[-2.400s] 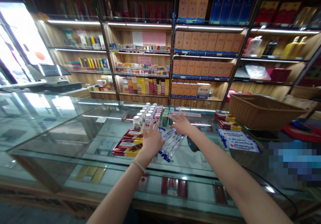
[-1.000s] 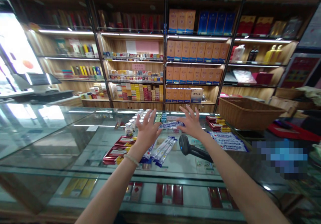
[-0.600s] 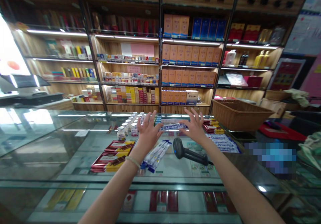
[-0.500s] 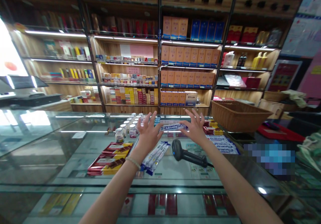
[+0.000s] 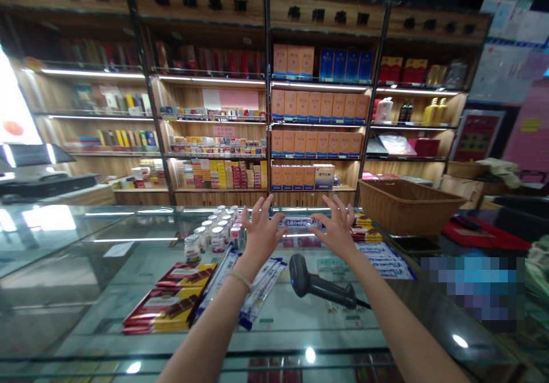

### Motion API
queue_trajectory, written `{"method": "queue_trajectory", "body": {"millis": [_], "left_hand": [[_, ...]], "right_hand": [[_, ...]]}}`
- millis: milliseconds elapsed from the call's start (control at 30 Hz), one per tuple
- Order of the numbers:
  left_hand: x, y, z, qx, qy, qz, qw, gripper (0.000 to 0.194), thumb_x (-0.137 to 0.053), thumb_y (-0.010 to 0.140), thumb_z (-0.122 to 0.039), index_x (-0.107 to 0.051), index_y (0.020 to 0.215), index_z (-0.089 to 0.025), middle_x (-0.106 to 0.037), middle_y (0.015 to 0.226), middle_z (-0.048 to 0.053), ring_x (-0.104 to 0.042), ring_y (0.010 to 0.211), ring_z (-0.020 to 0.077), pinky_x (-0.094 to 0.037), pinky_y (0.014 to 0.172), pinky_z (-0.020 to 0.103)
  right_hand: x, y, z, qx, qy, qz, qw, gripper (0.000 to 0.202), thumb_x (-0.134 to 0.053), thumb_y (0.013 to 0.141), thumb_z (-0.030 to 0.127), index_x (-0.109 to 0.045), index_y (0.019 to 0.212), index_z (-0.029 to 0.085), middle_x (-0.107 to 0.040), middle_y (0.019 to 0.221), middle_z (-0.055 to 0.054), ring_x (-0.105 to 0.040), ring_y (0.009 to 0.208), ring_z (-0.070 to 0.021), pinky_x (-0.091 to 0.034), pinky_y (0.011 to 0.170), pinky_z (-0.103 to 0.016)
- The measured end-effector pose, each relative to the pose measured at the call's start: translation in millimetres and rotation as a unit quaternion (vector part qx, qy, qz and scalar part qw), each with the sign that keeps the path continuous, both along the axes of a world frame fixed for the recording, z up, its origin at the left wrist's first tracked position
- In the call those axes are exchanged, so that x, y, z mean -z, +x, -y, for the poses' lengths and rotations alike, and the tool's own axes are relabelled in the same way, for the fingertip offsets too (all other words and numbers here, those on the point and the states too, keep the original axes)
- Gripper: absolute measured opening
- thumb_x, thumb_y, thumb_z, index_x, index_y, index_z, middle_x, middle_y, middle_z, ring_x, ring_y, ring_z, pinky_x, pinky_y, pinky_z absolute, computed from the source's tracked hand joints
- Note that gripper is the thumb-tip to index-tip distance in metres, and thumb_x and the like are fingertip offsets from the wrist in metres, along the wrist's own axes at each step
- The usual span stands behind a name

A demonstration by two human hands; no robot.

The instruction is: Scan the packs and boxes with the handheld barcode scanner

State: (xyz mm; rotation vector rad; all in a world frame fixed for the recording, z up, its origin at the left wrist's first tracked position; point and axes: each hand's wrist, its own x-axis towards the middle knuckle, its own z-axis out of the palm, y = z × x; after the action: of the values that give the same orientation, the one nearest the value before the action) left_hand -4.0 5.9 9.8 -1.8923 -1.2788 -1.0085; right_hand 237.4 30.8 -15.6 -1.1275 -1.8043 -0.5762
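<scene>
A narrow blue-and-white wrapped candy pack [image 5: 300, 222] lies crosswise between my hands over the far part of the glass counter. My left hand [image 5: 260, 231] has its thumb and forefinger at the left end, other fingers raised and spread. At the right end, my right hand [image 5: 338, 231] grips in the same way. Below them a black barcode scanner [image 5: 319, 286] lies on the glass. More long blue-and-white packs [image 5: 263, 291] lie beside and partly behind my left forearm. Red-and-yellow chocolate bars [image 5: 171, 297] are stacked to their left.
Several small white-capped jars [image 5: 217, 237] stand behind the chocolate. Right of my right hand are more blue-and-white packs [image 5: 384, 260] and red-and-yellow packets [image 5: 365, 228]. A brown wicker basket [image 5: 407, 206] stands on the counter's right. Stocked shelves [image 5: 268, 86] line the back wall.
My view has tilted up, so the counter sits lower. Both hands and the pack between them have moved slightly away and right over the counter, and the hands have come closer together.
</scene>
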Motion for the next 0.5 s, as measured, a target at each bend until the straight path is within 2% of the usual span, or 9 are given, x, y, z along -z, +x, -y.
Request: {"method": "queue_trajectory", "body": {"millis": [100,267,500], "left_hand": [[6.7,0.1,-4.0,0.003,0.000,0.005,1.000,0.028,-0.084,0.077,-0.038,-0.072,0.102,-0.029,-0.047,0.160,0.012,-0.039,0.147,0.0394,-0.017,0.119,0.070],[17.0,-0.8,-3.8,0.009,0.003,0.015,1.000,0.028,-0.082,0.078,-0.038,-0.073,0.104,-0.031,-0.045,0.161,0.010,-0.038,0.148,0.0377,-0.011,0.122,0.066],[21.4,-5.8,-0.9,0.017,0.042,0.001,0.999,0.035,-0.080,0.080,-0.043,-0.072,0.113,-0.034,-0.050,0.158,0.010,-0.042,0.145,0.0351,-0.009,0.124,0.061]], "right_hand": [[6.2,1.2,-2.7,0.001,-0.001,-0.003,1.000,0.017,-0.074,0.089,0.038,-0.077,0.105,0.034,-0.042,0.160,-0.007,-0.026,0.152,-0.0359,-0.012,0.120,-0.068],[13.9,-0.4,-2.3,0.004,-0.011,-0.004,1.000,0.021,-0.077,0.086,0.039,-0.077,0.106,0.035,-0.046,0.157,-0.006,-0.029,0.151,-0.0363,-0.012,0.120,-0.067],[14.3,-1.7,7.6,0.007,-0.005,0.007,1.000,0.022,-0.077,0.086,0.042,-0.077,0.107,0.035,-0.047,0.157,-0.006,-0.030,0.150,-0.0358,-0.011,0.121,-0.064]]}}
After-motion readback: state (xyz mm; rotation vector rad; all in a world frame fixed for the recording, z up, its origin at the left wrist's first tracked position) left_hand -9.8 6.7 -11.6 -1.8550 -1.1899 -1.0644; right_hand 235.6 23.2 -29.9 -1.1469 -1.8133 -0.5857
